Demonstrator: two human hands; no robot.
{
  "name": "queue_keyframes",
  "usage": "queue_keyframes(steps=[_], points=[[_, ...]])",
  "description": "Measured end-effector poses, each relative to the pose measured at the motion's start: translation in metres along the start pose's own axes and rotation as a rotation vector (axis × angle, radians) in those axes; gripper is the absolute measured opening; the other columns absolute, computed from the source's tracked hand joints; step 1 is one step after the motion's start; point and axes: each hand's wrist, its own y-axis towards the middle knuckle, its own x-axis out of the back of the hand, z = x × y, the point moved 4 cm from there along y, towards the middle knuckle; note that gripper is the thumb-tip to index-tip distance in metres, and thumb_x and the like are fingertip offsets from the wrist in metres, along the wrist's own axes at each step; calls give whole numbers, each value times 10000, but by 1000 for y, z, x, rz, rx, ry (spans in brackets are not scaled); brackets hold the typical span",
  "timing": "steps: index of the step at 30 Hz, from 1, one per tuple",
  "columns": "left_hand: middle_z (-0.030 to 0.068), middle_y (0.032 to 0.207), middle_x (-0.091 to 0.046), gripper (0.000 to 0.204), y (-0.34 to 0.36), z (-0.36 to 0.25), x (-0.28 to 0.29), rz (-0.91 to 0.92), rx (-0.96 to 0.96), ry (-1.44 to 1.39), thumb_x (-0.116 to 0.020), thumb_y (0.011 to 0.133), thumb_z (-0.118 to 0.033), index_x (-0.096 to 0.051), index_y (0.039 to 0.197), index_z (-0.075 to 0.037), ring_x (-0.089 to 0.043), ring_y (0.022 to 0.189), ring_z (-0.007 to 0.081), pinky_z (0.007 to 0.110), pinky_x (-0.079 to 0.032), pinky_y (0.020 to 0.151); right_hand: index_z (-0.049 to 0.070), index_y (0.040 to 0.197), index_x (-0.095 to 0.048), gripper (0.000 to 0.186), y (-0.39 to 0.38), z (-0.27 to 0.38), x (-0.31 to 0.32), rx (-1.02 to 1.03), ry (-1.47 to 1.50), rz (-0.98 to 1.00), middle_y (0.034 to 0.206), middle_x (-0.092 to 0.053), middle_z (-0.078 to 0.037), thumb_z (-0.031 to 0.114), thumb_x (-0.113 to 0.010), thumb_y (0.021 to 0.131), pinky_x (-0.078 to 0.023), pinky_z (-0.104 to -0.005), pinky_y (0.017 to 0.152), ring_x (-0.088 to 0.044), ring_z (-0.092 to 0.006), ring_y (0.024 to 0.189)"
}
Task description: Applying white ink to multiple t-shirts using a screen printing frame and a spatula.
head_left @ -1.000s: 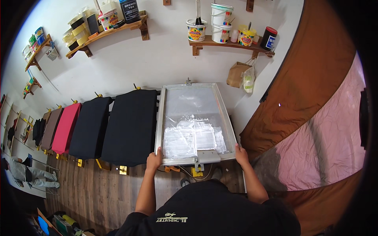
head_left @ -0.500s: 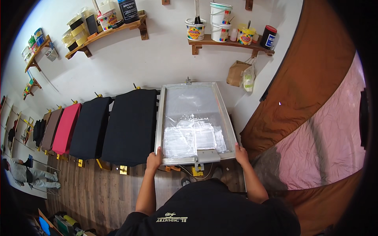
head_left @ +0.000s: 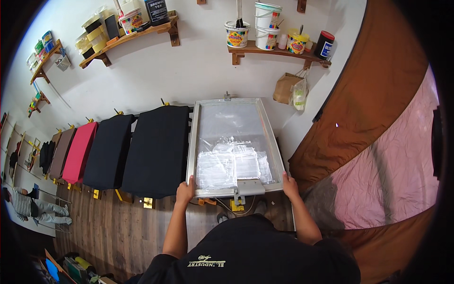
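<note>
A screen-printing frame (head_left: 192, 146) with a pale rim lies in front of me at the end of a row of pallets. My left hand (head_left: 186, 190) grips its near left corner, the thumb on top of the rim. At the near right corner my right hand (head_left: 290, 186) holds the other side, thumb up. Strips of shiny tape (head_left: 215, 171) cover the nearer part of the mesh (head_left: 231, 118). A metal bracket (head_left: 248, 188) sits on the middle of the near edge, between my hands. What lies under the frame is hidden.
Left of the frame stand pallets with black shirts (head_left: 157, 146), then a red one (head_left: 80, 151) and others. Wall shelves (head_left: 279, 53) carry tubs and tape rolls. Brown and pink sheeting (head_left: 364, 118) hangs at right. Another person (head_left: 40, 208) is at far left.
The view has shifted very slightly. Both hands keep the same grip on the frame, which stays in place.
</note>
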Motion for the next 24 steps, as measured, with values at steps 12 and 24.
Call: queue_keyframes(steps=[12, 24], points=[[437, 1035, -626, 916, 1, 2, -2, -2, 6, -5, -372, 978, -701, -672, 968, 164, -617, 1074, 544, 527, -474, 961, -24, 1072, -697, 730, 3, -6, -5, -7, 16, 8, 1053, -670, -331, 616, -350, 1017, -475, -515, 953, -611, -499, 1095], [431, 1038, -630, 900, -3, -2, 2, 2, 11, -16, -383, 984, -684, -675, 966, 167, -620, 1075, 539, 522, -473, 968, -21, 1088, -697, 726, 1, -4, -3, -24, 9, 30, 1045, -675, -325, 620, -362, 1017, -482, -484, 940, -620, -481, 1107]])
